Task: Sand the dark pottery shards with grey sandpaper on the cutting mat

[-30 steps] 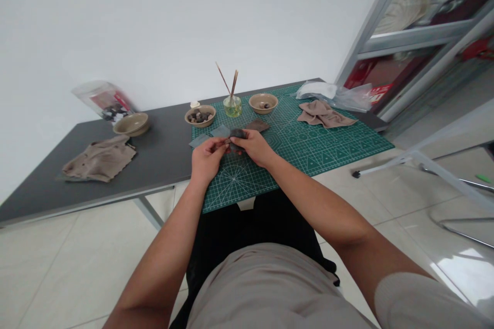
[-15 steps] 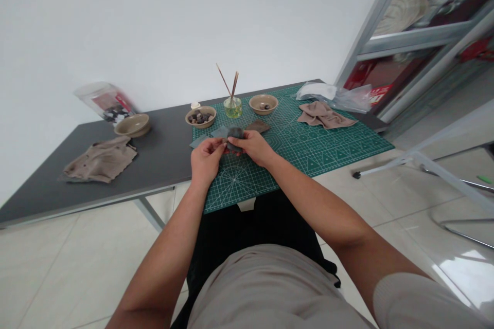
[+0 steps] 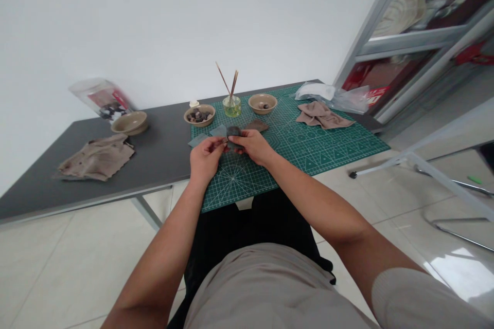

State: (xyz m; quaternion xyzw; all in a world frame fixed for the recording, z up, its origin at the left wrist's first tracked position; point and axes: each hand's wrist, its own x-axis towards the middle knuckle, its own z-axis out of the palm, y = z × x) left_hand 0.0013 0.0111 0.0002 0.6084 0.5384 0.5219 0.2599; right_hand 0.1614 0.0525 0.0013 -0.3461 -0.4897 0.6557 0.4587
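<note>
dark pebble [image 3: 233,131]: pinched between the right hand [image 3: 252,147] and the left hand [image 3: 206,158], fingertips pressed on it, held above the green cutting mat [image 3: 293,164]. grey sheets [image 3: 218,131] lie just past the left hand, within reach.

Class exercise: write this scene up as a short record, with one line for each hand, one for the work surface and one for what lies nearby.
left hand: fingertips pinch the dark stone
right hand: grips the same stone from the other side
work surface: green cutting mat on a grey table
nearby: grey-blue sheet, flat brown piece
behind: tan bowl of small stones, glass jar with sticks
</note>
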